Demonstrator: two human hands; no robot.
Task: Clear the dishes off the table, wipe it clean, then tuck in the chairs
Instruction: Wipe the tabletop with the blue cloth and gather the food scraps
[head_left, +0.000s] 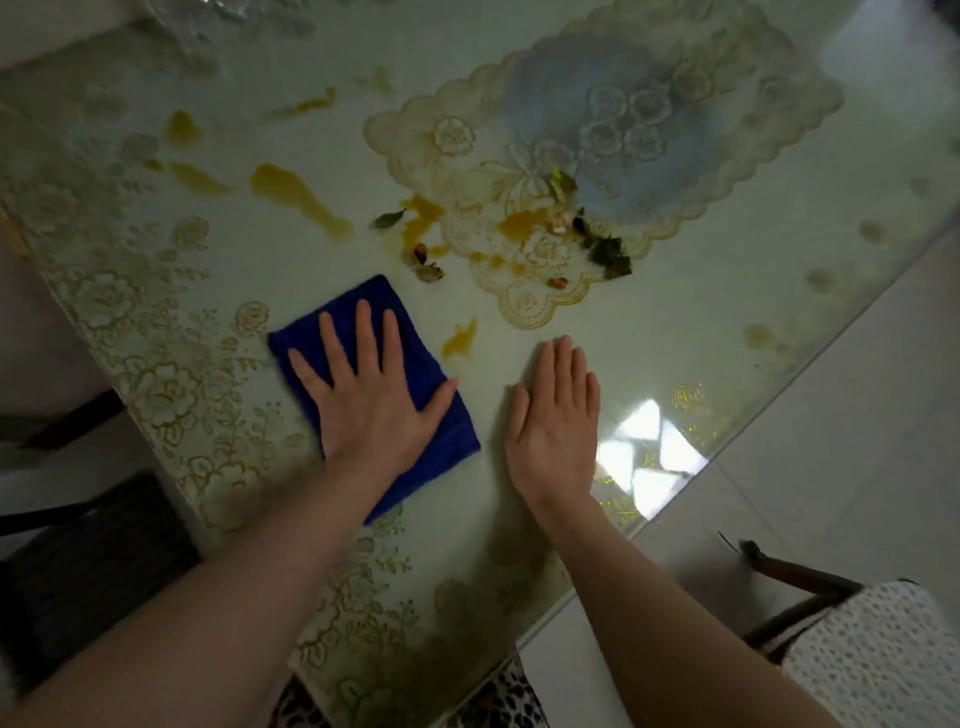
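A folded blue cloth (415, 364) lies on the glass-topped table (675, 322). My left hand (371, 395) presses flat on the cloth with its fingers spread. My right hand (556, 415) rests flat on the bare glass just right of the cloth, fingers together, holding nothing. Yellow sauce smears (293, 192) run across the table beyond the cloth, and one small splash (460, 340) sits between my hands' fingertips. Food scraps (605, 249), green leaves and brown bits, lie on a lace placemat (597, 130) further back. No dishes are in view.
A dark chair (78, 561) stands at the table's left side. Another chair with a white perforated cushion (872, 654) stands at the lower right on the tiled floor (857, 415). The table's right edge runs diagonally past my right hand.
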